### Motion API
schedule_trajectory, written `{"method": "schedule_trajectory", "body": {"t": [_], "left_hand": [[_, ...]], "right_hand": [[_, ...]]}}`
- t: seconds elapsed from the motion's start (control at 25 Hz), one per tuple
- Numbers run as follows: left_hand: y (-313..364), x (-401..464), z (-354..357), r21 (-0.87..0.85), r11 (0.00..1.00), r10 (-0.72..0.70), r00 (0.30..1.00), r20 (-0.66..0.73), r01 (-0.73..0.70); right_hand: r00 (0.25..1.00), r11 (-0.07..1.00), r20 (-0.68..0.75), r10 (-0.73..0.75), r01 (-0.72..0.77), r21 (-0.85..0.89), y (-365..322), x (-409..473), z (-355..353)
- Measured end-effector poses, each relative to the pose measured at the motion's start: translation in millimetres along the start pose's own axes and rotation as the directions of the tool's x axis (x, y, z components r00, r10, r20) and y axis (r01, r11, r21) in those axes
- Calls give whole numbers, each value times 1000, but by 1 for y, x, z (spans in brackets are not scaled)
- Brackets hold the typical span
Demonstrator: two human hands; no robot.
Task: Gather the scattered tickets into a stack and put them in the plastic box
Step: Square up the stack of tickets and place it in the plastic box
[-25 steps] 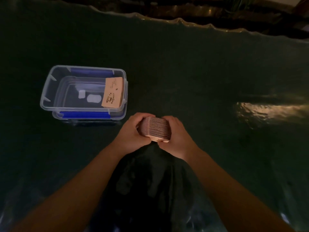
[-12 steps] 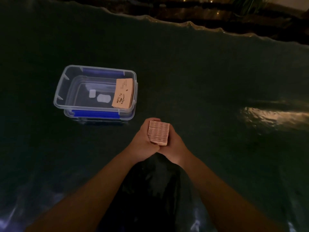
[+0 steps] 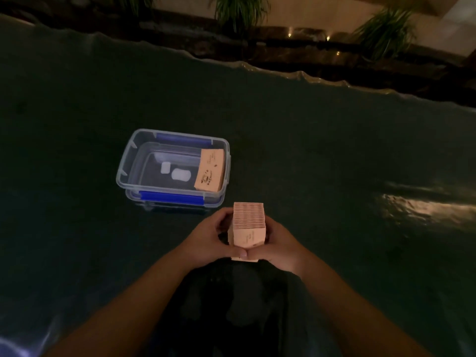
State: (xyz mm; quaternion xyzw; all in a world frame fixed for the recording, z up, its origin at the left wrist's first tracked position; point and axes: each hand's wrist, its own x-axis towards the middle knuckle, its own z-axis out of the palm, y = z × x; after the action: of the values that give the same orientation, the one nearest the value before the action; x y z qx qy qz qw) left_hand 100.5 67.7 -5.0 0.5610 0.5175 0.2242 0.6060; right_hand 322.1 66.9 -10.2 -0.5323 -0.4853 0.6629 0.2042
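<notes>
A thick stack of pale orange tickets (image 3: 248,222) stands on edge between both hands, just in front of me. My left hand (image 3: 208,240) presses its left side and my right hand (image 3: 282,247) presses its right side, thumbs meeting on the near face. The clear plastic box (image 3: 123,173) with blue clips sits open on the dark table, up and left of the hands. Inside it, another stack of tickets (image 3: 210,173) lies against the right wall.
A dark green cover (image 3: 334,150) spreads over the table, with its wavy far edge (image 3: 296,73) at the back. Potted plants (image 3: 383,29) and a ledge stand beyond it. A bright light reflection (image 3: 422,210) lies on the right.
The stack has been turned from lying sideways to standing squared on edge between my palms. The view has shifted, so the box now appears further right.
</notes>
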Motion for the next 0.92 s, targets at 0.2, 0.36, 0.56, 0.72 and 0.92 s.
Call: {"method": "schedule_trajectory", "body": {"t": [0.2, 0.36, 0.56, 0.72, 0.92], "left_hand": [[14, -15, -44, -52, 998, 27, 997, -69, -30], [29, -23, -96, -159, 987, 0, 978, -209, -34], [48, -16, -146, -307, 952, -72, 965, -252, -10], [51, 10, -177, -401, 905, -238, 950, -200, 142], [47, 46, -196, -453, 856, -348, 926, -148, 249]], "right_hand": [[1000, 1000, 23, -22, 22, 13, -43, 9, 27], [997, 997, -12, -75, 75, 27, -92, 34, 53], [995, 996, -47, -85, 84, -29, -138, 68, 82], [996, 1000, -85, -6, 5, -2, -160, 98, 99], [987, 998, -144, 67, -64, 24, -164, 125, 108]]}}
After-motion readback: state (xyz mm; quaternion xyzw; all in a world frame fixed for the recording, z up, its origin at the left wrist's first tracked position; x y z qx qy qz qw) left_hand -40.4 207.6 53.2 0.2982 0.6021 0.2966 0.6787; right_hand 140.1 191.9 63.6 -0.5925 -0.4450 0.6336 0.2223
